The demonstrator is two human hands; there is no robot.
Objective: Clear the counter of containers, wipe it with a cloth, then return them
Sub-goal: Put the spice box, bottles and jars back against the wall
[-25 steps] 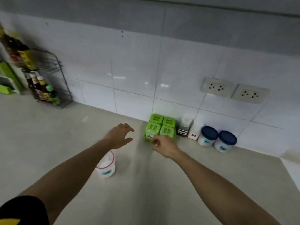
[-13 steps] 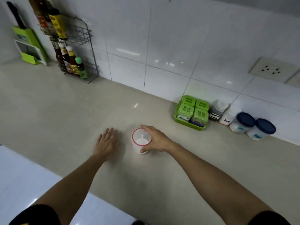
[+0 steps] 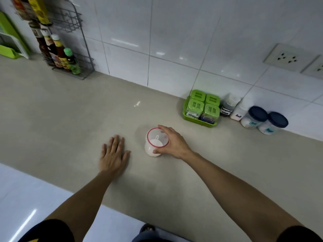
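Observation:
A clear container with a red rim [image 3: 154, 143], holding white powder and a small scoop, stands in the middle of the beige counter [image 3: 52, 119]. My right hand [image 3: 173, 144] wraps around its right side, fingers on the rim and wall. My left hand [image 3: 113, 154] lies flat on the counter just left of the container, fingers spread, holding nothing. Against the wall stand a green tray of four green-lidded jars [image 3: 201, 109], two small labelled bottles [image 3: 234, 107] and two blue-lidded jars [image 3: 264, 119]. No cloth is in view.
A wire rack with sauce bottles [image 3: 61, 49] stands at the back left, beside a green and white holder [image 3: 10, 42]. Wall sockets [image 3: 288, 57] sit above the jars. The counter's front edge runs diagonally below my arms, with white floor [image 3: 26, 203] beyond.
My right hand left the green tray and took hold of the red-rimmed container. My left hand came down flat on the counter. The view tilted down and left.

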